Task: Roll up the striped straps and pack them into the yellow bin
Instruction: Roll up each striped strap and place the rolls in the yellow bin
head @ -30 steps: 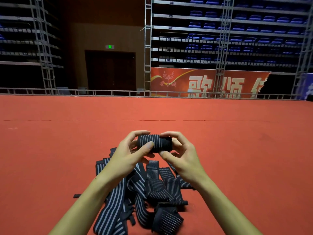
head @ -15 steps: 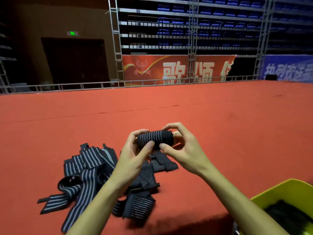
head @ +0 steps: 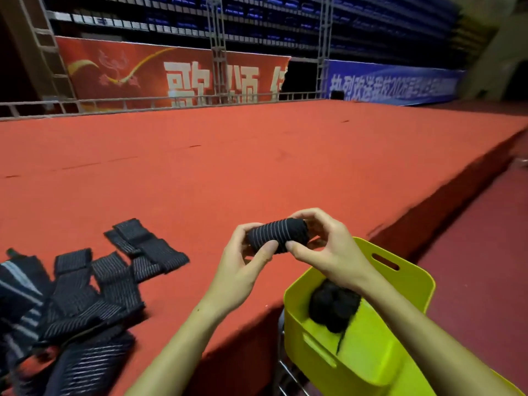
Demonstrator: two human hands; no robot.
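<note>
2 hands (head: 288, 255) grip rolled strap (head: 277, 235) crosswise

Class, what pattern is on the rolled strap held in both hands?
Black with thin pale stripes, on the roll; the head view shows it.

I see a black rolled strap (head: 277, 234) with thin pale stripes running round it. The loose straps (head: 94, 292) on my left are black too, some with fine grey lines, some with broader whitish bands. The carpet (head: 257, 155) is orange-red. The bin (head: 368, 364) is bright yellow-green, with a black bundle (head: 333, 308) inside. Behind, a red banner (head: 160, 72) carries white characters; a blue banner (head: 391, 84) carries pale lettering.
</note>
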